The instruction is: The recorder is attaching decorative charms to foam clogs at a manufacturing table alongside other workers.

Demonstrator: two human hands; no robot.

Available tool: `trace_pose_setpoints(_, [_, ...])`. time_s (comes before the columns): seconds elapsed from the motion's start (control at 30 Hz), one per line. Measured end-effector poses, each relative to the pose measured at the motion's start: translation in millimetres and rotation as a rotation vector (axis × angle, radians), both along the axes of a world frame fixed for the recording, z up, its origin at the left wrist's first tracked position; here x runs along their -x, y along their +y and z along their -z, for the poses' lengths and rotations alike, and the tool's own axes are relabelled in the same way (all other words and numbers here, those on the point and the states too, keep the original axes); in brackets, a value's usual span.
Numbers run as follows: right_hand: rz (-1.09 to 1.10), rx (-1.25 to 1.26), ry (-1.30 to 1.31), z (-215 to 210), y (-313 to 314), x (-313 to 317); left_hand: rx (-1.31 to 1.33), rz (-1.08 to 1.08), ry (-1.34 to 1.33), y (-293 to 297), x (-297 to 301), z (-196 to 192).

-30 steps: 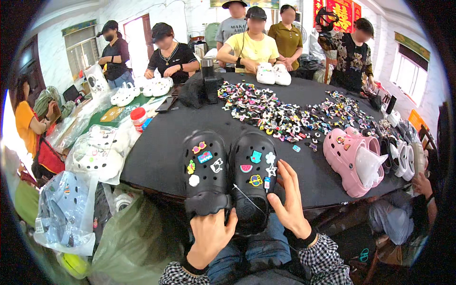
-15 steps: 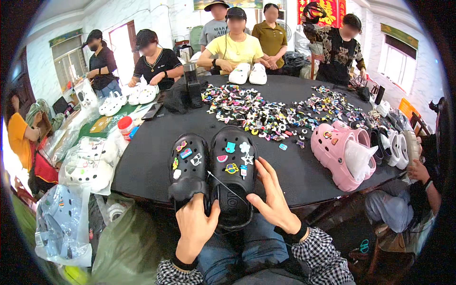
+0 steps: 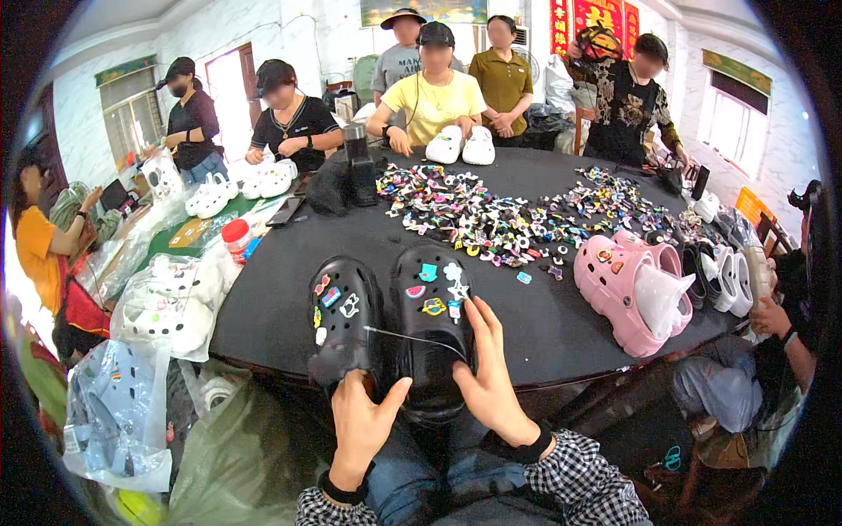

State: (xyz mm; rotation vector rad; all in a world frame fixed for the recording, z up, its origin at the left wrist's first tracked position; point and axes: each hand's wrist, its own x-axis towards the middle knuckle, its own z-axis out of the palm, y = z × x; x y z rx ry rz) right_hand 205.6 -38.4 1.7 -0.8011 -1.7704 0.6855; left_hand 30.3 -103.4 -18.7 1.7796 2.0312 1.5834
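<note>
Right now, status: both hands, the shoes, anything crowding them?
Left hand grips heel of left black clog. Right hand flat on right black clog, charms fitted. Pink clogs and loose charm pile lie apart on the table.

Glossy black plastic clogs (image 3: 390,329) on matt black tablecloth (image 3: 561,320).

A small workshop for decorating clogs, by the look of it: several people stand or sit around one big round desk (image 3: 561,316) with a black cover, a heap of small coloured charms (image 3: 517,215) spread over its middle. Black clogs (image 3: 395,329), pink clogs (image 3: 636,285) and white clogs (image 3: 463,145) sit along the rim (more lie bagged in plastic at the left), under plain white walls.
</note>
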Motion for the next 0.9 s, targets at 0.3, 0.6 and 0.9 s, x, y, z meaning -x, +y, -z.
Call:
trace_pose_setpoints(0.3, [-0.081,0.081,0.099,-3,3,2,-0.367,0.812,-1.429,7,18,9])
trace_pose_setpoints(0.6, [-0.16,0.153,0.214,-21,32,-12,-0.382,0.585,-1.965,-1,14,-3])
trace_pose_setpoints(0.9, [-0.228,0.06,0.08,-31,94,-15,-0.371,0.659,-1.954,-3,9,2])
